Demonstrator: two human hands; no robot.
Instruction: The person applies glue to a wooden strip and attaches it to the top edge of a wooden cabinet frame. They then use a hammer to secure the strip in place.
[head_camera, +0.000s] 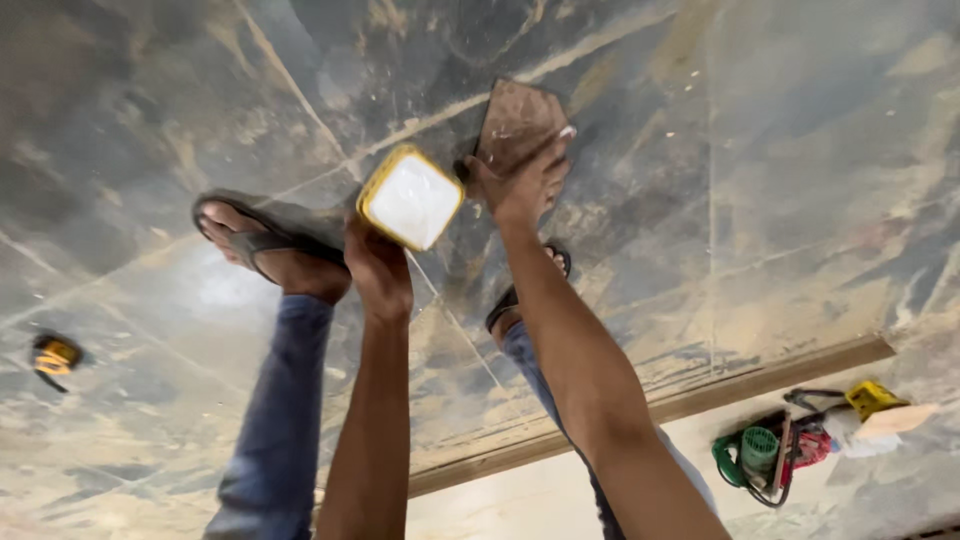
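- Left hand (380, 265): closed around yellow-rimmed white tub (410, 197), held above marbled floor (800, 150).
- Right hand (520, 185): gripping edge of brown tile piece (515, 120), flat against the floor.
- Seemingly seating the piece; next calls for steady, even pressure.

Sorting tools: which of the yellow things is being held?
The yellow-rimmed square tub with white contents, in the left hand; the small yellow tool and the yellow object by the wall lie unheld.
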